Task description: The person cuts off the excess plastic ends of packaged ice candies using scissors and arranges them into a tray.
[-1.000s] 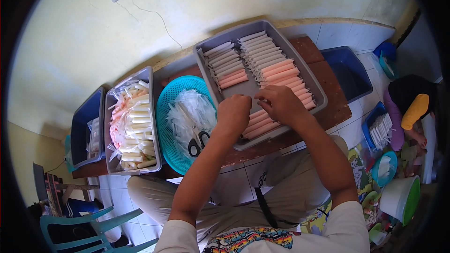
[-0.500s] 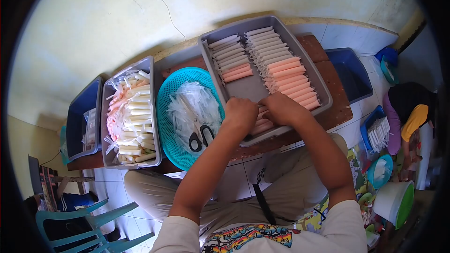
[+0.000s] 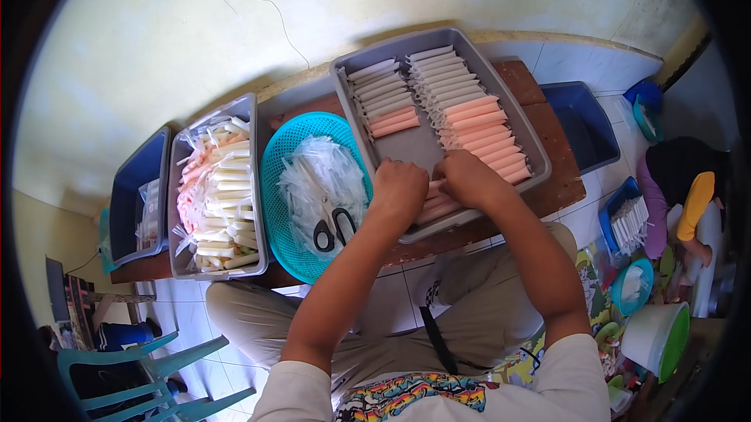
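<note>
The left hand (image 3: pixel 400 189) and right hand (image 3: pixel 469 178) meet over the near end of a grey tray (image 3: pixel 404 153), knuckles up and fingers curled, almost touching each other. A touch of pink shows between them, but the fingertips are hidden behind the hands, so I cannot tell whether either grip is pinching something or merely resting there. Just below, pink tubes (image 3: pixel 438 209) lie across the near end of the tray, partly covered by the hands. More of them, salmon pink (image 3: pixel 483 131), fill the near half of the tray's right column, with pale tubes (image 3: pixel 444 80) beyond. A shorter left column has pale tubes at the far end and a few pink ones nearest.

The tubes look soft, so a hard pinch might dent or split one, and a tug on a twisted end could tear its wrapping. A knock from the knuckles could push a loose tube out of line, since the bare floor of the tray gives it room to roll. The tray sits near the front edge of the tabletop (image 3: pixel 560 137), so leaning on its rim might tip it. The scissors (image 3: pixel 326 207) lie on clear bags (image 3: pixel 296 203) in the turquoise basket (image 3: pixel 270 187), handles toward the left forearm; a careless elbow could catch them.
</note>
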{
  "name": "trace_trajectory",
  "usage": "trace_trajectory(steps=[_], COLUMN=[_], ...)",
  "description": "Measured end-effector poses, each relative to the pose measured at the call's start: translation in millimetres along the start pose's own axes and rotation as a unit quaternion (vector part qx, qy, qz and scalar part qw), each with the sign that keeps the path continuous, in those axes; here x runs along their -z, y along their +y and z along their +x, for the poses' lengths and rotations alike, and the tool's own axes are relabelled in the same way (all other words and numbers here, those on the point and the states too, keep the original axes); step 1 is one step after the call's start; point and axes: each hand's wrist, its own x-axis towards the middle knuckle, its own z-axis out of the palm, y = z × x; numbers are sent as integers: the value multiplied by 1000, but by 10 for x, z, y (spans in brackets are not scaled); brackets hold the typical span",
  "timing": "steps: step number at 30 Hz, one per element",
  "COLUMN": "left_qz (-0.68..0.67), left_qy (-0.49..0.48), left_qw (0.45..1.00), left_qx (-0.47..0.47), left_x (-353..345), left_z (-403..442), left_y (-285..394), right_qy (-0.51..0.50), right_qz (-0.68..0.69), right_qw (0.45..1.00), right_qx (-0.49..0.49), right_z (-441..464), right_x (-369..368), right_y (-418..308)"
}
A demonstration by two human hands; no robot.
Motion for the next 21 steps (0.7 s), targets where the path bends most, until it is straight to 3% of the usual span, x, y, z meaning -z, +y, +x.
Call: trace_trajectory(steps=[2, 5, 7, 11, 13, 17, 19, 20, 21], left_qz=[5, 12, -54, -181, -365, -397, -587, -587, -629], left_qy=[19, 61, 138, 195, 189, 239, 231, 234, 235], left_qw=[1000, 998, 989, 964, 912, 886, 775, 775, 740], left_qx=[-4, -10, -6, 2, -3, 3, 36, 36, 48], left_x=[6, -17, -1, 180, 281, 350, 309, 284, 292], left_z=[-22, -26, -14, -18, -21, -59, -65, -89, -132], left_y=[-6, -26, -47, -127, -215, -338, -359, -365, -351], right_qy=[20, 37, 57, 146, 176, 224, 238, 252, 252], right_qz=[8, 3, 7, 70, 102, 119, 140, 159, 158], right_qw=[999, 999, 998, 987, 979, 966, 960, 953, 953], right_qx=[-46, -32, -34, -2, 21, 46, 51, 53, 55], right_z=[4, -18, -6, -37, -51, -100, -106, -105, -108], right_x=[5, 30, 19, 115, 158, 287, 301, 316, 354], right_y=[-38, -60, -33, -59, -96, -241, -317, -356, -413])
